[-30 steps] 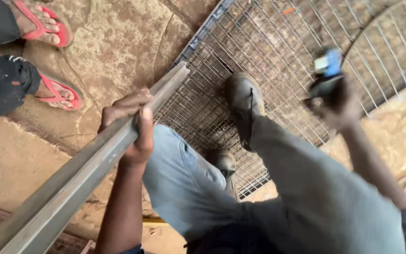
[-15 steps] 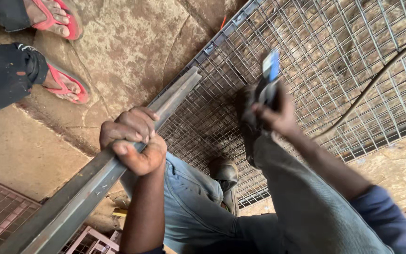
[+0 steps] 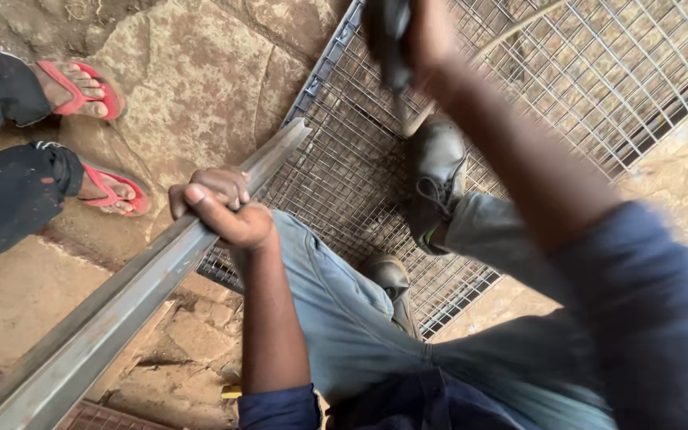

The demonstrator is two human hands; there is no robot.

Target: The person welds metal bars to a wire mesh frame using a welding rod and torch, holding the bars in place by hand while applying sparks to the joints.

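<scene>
Nearest the camera, the person's grey trouser legs (image 3: 344, 318) and blue sleeves fill the lower frame, and the long grey metal bar (image 3: 133, 295) runs from the bottom left corner up toward the near-left edge of the wire mesh panel (image 3: 599, 72) that lies on the stone floor (image 3: 193, 72). The left hand (image 3: 220, 203) is closed round the bar about midway along it, fingers curled over the top and thumb pressed along the side, the forearm rising straight from the sleeve. Beyond it two dark shoes (image 3: 435, 171) stand on the mesh. At the left, off the panel, another person's feet in red sandals (image 3: 89, 87) rest on the stone. Farthest, at the top edge, the right hand (image 3: 428, 36) is wrapped about a dark tool (image 3: 388, 40), blurred so its kind cannot be told; the right arm stretches up across the mesh and hides part of it. Half a second earlier that hand was lower and further right, the tool showing blue, and the bar's end has kept its place by the panel's edge
</scene>
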